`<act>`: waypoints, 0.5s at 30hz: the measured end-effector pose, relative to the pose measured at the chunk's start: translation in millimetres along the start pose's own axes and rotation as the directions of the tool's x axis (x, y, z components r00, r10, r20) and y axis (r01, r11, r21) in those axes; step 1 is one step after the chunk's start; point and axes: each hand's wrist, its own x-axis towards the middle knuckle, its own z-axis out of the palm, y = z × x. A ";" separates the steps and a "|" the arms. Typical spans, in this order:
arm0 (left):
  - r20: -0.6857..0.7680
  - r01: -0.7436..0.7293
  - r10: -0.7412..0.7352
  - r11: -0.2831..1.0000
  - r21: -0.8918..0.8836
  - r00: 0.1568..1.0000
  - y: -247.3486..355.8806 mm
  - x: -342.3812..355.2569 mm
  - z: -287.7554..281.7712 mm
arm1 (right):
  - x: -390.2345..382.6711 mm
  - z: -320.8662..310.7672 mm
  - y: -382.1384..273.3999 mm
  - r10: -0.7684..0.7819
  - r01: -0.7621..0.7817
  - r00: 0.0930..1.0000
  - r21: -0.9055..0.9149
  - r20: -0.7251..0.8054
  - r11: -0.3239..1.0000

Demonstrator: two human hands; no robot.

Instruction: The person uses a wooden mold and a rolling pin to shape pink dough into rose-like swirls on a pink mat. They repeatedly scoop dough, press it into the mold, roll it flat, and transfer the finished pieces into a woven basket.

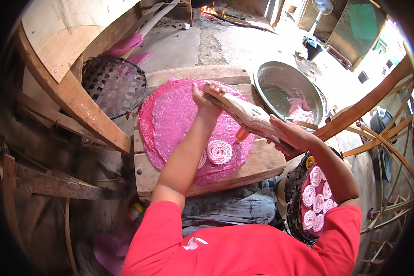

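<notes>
A long wooden lever press (250, 115) is held aslant over the round pink sheet (179, 115), with an orange nozzle (242, 135) sticking out beneath it. My left hand (209, 95) is closed round its far left end, and my right hand (290, 134) grips its near right end. Just left of the nozzle lies a pale pink swirled rosette (219, 152) of paste or dough. A second rosette (202, 160) is partly hidden by my left forearm. Under the sheet stands a low plank table (267, 161).
Beyond my right hand stands a large metal basin (260, 83) with pink paste (301, 110) inside. By my right elbow, a dark basket (293, 202) holds several rosettes. At the left are a woven basket (112, 87) and a wooden beam (78, 108). A fire (208, 10) burns at the back.
</notes>
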 end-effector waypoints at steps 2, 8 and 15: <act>0.051 0.001 -0.001 1.000 0.001 0.999 1.7 0.5 0.6 | -2.1 -3.4 -2.4 -0.038 0.038 0.999 0.015 0.029 0.999; 0.181 -0.021 0.023 1.000 -0.012 0.983 3.1 -4.3 29.0 | -23.5 -9.5 -14.2 -0.063 0.054 0.994 -0.101 -0.091 0.993; 0.044 0.038 -0.034 0.995 -0.093 0.998 3.4 -14.1 49.7 | -39.0 -8.4 -28.9 -0.102 0.060 0.975 -0.209 -0.196 0.976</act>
